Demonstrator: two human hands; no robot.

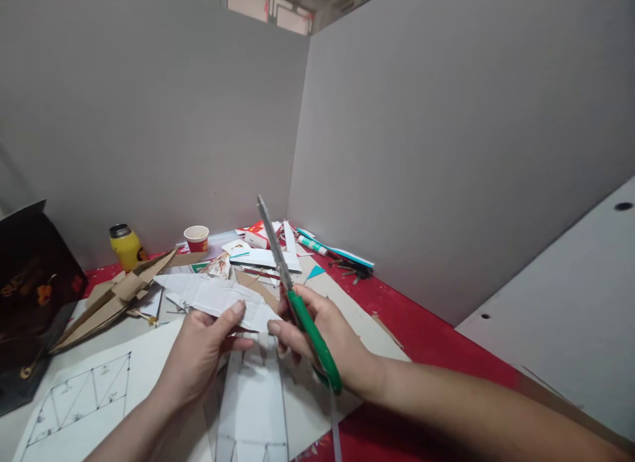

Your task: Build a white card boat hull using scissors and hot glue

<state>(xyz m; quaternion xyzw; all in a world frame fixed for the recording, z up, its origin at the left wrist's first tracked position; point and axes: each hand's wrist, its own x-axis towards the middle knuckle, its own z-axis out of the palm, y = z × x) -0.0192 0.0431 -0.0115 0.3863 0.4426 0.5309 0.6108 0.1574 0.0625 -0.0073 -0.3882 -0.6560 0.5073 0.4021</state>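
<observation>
A long white folded paper piece (213, 295) with pointed ends is pinched between the thumb and fingers of my left hand (201, 343). My right hand (325, 333) holds green-handled scissors (313, 336), their blades together and pointing up and away. The right thumb and a fingertip also touch the right end of the paper piece. Below both hands lies a white paper strip (255, 396) with drawn lines. At the lower left a sheet with a truss-like drawing (82, 399) rests on the table.
A brown cardboard structure (119, 296), a yellow bottle (127, 247) and a paper cup (196, 239) stand at the left back. Paper scraps (265, 257) and a glue stick (312, 245) lie near the corner of the grey partitions. A black bag (34, 303) is far left; red tabletop (421, 316) shows right.
</observation>
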